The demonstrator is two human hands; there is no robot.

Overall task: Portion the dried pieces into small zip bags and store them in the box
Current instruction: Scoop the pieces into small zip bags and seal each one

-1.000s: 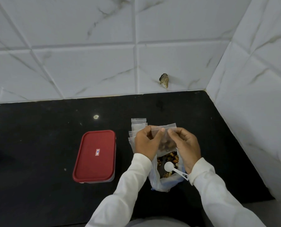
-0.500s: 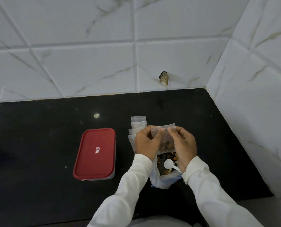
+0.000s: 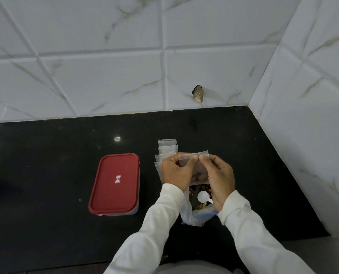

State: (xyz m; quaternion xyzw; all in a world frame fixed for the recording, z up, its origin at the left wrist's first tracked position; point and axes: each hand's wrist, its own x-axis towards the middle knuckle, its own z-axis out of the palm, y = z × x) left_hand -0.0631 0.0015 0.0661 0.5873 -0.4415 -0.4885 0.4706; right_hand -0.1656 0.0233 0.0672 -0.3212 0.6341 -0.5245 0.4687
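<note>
Against white marbled wall tiles (image 3: 105, 76) lies a black table (image 3: 46, 194), and on it, left of the work, sits the box (image 3: 115, 184) with its red lid on. Nearest the person stands a soft clear supply bag (image 3: 194, 216), its mouth open, with the dried pieces (image 3: 200, 187) and a white scoop (image 3: 203, 195) inside. Just beyond it, a fanned stack of empty zip bags (image 3: 167, 149) lies flat.

Above the supply bag, both hands hold one small zip bag (image 3: 186, 156) with brown pieces showing in its lower half. The left hand (image 3: 175, 171) and right hand (image 3: 220, 177) each pinch the top strip between thumb and forefinger, and the thumbs meet near the middle.

The step in hand looks like the sealing of this portion. To finish, the pinch would have to run along the strip out to both corners so that the zip closes along its whole length. After that, one hand must be freed to lift the red lid, since the box is closed and no filled bag can be seen in it.

A small white sticker (image 3: 117, 179) with a red border sits at the centre of the lid. It bears a blue mark too small to read, and no other writing shows.
</note>
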